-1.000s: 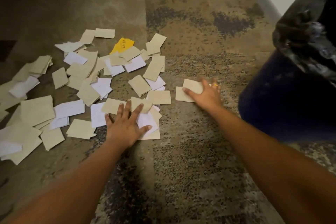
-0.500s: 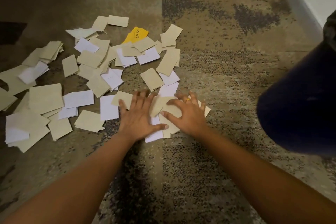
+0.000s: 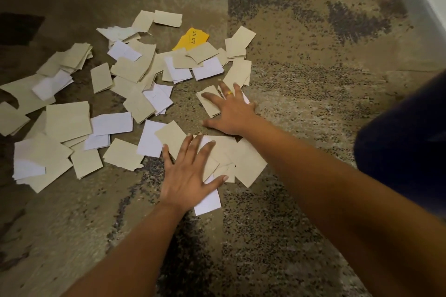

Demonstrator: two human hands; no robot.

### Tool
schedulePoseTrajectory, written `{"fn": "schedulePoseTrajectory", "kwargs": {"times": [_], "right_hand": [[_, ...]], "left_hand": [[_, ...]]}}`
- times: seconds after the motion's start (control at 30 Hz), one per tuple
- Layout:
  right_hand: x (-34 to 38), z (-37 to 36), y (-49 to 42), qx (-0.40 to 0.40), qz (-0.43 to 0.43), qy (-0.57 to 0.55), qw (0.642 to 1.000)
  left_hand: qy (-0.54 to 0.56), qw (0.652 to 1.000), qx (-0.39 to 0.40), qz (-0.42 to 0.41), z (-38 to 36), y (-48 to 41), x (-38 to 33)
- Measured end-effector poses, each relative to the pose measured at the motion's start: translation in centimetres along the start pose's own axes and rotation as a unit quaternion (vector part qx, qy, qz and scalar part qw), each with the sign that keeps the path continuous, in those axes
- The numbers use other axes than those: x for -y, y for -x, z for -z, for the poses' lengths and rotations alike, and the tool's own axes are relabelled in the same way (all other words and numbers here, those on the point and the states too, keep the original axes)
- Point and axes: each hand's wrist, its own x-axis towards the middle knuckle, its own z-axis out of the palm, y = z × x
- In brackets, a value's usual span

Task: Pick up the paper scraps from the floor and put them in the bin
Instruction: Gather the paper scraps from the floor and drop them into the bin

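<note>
Mottled brown carpet (image 3: pixel 301 60) strewn with paper scraps (image 3: pixel 135 72); left hand (image 3: pixel 190 173) and right hand (image 3: pixel 233 111) pressed flat, fingers spread, grasping nothing; dark bin (image 3: pixel 405 142) at right.

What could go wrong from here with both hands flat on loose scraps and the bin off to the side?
1. The left hand presses flat on a loose, fanned stack of beige and white paper scraps; lifting without squaring them may shed pieces.
2. The right hand covers only a few beige scraps, so the yellow handwritten scrap beyond could be overlooked.
3. The dark blue bin is mostly out of frame; a blind drop may miss.
</note>
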Motion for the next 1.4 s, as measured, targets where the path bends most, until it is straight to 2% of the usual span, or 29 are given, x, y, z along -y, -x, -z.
{"fn": "schedulePoseTrajectory", "kwargs": {"times": [0.1,0.33,0.5,0.6,0.67,0.7,0.77,0.8,0.87,0.93,1.03,1.13,1.3,1.4], "right_hand": [[-1.2,-1.3,0.2,0.014,-0.004,0.053,0.999],[-5.0,-4.5,5.3,-0.065,0.025,0.066,0.995],[-6.2,-6.9,9.8,-0.114,0.035,0.022,0.993],[-6.5,-6.8,11.5,-0.126,0.042,-0.045,0.990],[-6.6,-5.8,12.2,-0.179,0.016,-0.122,0.976],[-6.7,-5.2,12.4,-0.230,-0.004,-0.153,0.961],[-7.3,-4.2,12.4,-0.333,-0.051,-0.167,0.927],[-7.6,-3.8,12.2,-0.354,-0.076,-0.164,0.918],[-7.9,-3.0,11.2,-0.332,-0.113,-0.150,0.924],[-7.9,-2.4,9.8,-0.252,-0.127,-0.131,0.951],[-7.2,-2.2,8.1,-0.133,-0.079,-0.098,0.983],[-6.8,-3.0,8.0,-0.053,-0.031,-0.006,0.998],[-7.5,-4.3,10.9,-0.059,-0.027,0.023,0.998],[-7.6,-4.5,13.2,-0.049,-0.031,-0.004,0.998]], "left_hand": [[0.023,1.000,0.003,0.010,0.2,-0.2,0.1],[0.036,0.999,0.013,-0.003,0.3,-0.4,0.6],[0.083,0.996,-0.005,-0.039,0.6,-0.2,0.3],[0.096,0.994,-0.022,-0.045,1.0,0.3,-0.3],[0.094,0.995,-0.007,-0.030,1.9,0.3,-0.6],[0.085,0.996,0.010,-0.027,2.3,0.1,-0.6],[0.053,0.997,0.039,-0.042,3.0,-0.7,-0.6],[0.037,0.996,0.053,-0.054,3.3,-1.2,-0.5],[0.009,0.993,0.096,-0.067,3.7,-2.3,-0.3],[-0.009,0.987,0.141,-0.073,4.0,-3.4,-0.3],[-0.021,0.983,0.162,-0.087,4.1,-4.3,-0.8],[-0.034,0.985,0.149,-0.077,4.4,-4.1,-1.5],[-0.042,0.988,0.134,-0.063,4.5,-3.3,-1.8],[-0.025,0.991,0.120,-0.045,4.2,-2.4,-1.8]]}}
